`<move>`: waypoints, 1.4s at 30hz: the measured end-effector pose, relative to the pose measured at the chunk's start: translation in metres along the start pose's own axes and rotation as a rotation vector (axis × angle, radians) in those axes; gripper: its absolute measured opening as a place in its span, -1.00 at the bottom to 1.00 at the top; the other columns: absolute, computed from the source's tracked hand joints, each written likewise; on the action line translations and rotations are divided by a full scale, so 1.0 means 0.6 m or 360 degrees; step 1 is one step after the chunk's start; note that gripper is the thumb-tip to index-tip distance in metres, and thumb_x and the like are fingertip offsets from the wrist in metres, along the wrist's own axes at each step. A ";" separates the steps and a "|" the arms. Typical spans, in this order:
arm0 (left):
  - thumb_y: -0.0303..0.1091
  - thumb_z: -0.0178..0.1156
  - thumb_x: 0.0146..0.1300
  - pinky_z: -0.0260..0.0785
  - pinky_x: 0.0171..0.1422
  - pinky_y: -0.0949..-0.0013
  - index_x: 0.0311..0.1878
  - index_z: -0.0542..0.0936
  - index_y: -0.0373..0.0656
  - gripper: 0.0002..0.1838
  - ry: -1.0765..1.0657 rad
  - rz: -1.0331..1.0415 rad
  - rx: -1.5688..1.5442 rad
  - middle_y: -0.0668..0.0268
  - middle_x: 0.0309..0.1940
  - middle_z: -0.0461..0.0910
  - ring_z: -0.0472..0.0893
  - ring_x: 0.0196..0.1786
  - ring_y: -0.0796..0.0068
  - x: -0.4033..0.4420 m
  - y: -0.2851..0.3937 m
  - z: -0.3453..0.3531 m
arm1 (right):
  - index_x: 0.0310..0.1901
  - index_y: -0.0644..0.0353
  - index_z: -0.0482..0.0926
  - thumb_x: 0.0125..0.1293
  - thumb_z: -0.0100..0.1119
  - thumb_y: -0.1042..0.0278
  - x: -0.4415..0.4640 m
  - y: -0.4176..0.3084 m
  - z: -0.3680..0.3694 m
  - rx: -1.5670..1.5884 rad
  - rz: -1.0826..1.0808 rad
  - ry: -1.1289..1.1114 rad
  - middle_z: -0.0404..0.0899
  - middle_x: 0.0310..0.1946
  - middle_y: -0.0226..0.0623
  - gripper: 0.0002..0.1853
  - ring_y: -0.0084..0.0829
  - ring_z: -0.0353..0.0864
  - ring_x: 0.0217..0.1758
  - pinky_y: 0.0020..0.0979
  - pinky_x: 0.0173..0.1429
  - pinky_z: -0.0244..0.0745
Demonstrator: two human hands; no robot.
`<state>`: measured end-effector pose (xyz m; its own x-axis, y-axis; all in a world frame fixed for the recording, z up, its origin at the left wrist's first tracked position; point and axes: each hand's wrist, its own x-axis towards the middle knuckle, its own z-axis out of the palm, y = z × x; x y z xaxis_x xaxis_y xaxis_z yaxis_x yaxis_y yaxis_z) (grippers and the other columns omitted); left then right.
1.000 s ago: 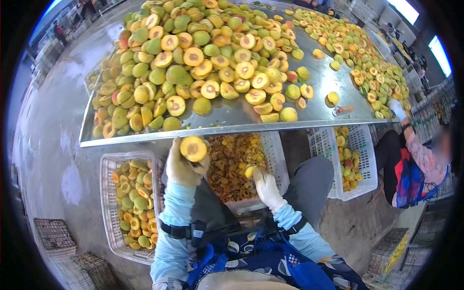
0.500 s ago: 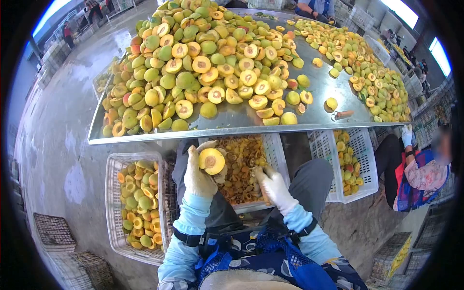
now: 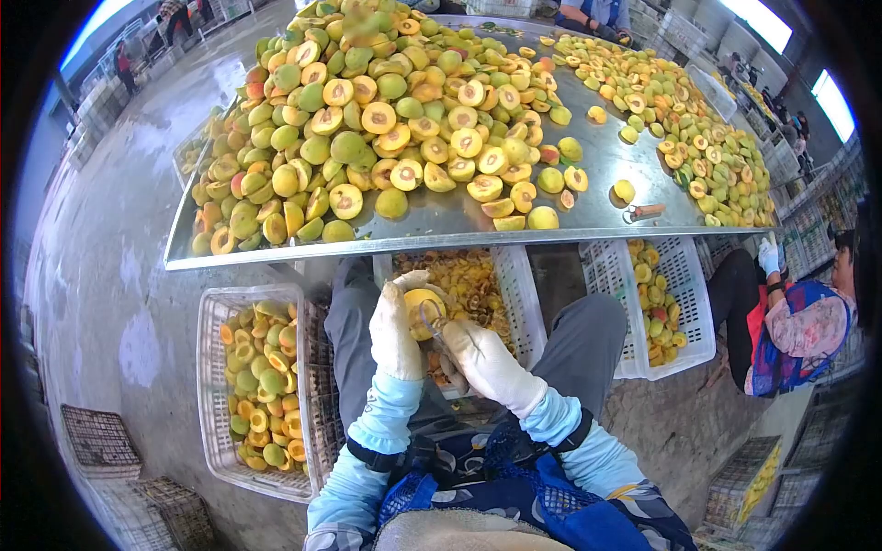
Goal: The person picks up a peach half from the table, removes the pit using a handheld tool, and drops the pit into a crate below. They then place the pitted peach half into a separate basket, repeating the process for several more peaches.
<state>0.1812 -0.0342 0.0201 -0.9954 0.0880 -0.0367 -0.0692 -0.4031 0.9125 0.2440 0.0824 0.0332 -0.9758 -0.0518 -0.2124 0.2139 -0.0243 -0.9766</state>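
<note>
In the head view my gloved left hand (image 3: pixel 397 335) is closed around a halved yellow peach (image 3: pixel 424 310), its cut face turned up. My gloved right hand (image 3: pixel 491 363) is closed at the fruit's right side, gripping a pitting tool whose thin metal end (image 3: pixel 440 323) touches the cut face. The glove hides most of its handle. Below both hands stands a white crate (image 3: pixel 522 298) of pits and scraps. A big heap of halved peaches (image 3: pixel 367 138) lies on the metal table (image 3: pixel 386 246) just beyond.
Another wooden-handled tool (image 3: pixel 645 212) lies near the table's front edge. A crate of peach halves (image 3: pixel 216 386) stands at my left, another crate (image 3: pixel 694 335) at my right. A co-worker (image 3: pixel 804 326) sits on the right. A second peach pile (image 3: pixel 707 165) covers the table's far right.
My right hand has moved up and left from over the scrap crate to the peach half, bringing the tool against it. My left hand has shifted slightly right with the fruit.
</note>
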 end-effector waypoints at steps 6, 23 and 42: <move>-0.04 -0.13 0.47 0.36 -0.02 0.48 -0.01 0.55 -0.28 -0.53 0.0032 0.0008 0.0089 0.27 -0.21 0.60 0.52 -0.18 0.55 -0.009 0.009 0.004 | -0.20 0.27 0.45 0.50 -0.14 -0.02 0.015 0.015 -0.002 -0.0414 -0.0381 -0.0013 0.42 -0.56 -0.42 -0.57 -0.65 0.38 -0.52 -0.56 -0.42 0.33; -0.04 0.02 0.34 0.39 -0.21 0.49 -0.25 0.62 -0.35 -0.53 -0.0586 -0.0271 0.0479 0.24 -0.44 0.63 0.56 -0.37 0.51 0.039 0.026 -0.020 | -0.34 0.07 0.35 0.43 -0.25 -0.27 0.025 0.001 -0.018 0.1130 0.0930 -0.0840 0.10 -0.73 -0.63 -0.48 -0.72 0.04 -0.81 -0.61 -0.78 -0.02; -0.13 0.28 0.02 0.38 0.02 0.11 -0.10 0.63 -0.17 -0.59 0.0304 0.0423 0.3186 0.12 -0.20 0.57 0.52 -0.10 0.02 0.075 0.179 -0.261 | -0.31 0.25 0.66 0.36 -0.32 -0.20 0.048 0.206 -0.125 -0.1688 0.0244 -0.0130 0.64 -0.36 0.05 -0.33 -0.02 0.64 -0.28 -0.06 -0.12 0.51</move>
<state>0.1190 -0.2164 0.0528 -0.9688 0.0764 0.2359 0.0727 0.9971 -0.0244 0.2389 0.1525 -0.0959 -0.9276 -0.0481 -0.3704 0.1468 0.8649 -0.4799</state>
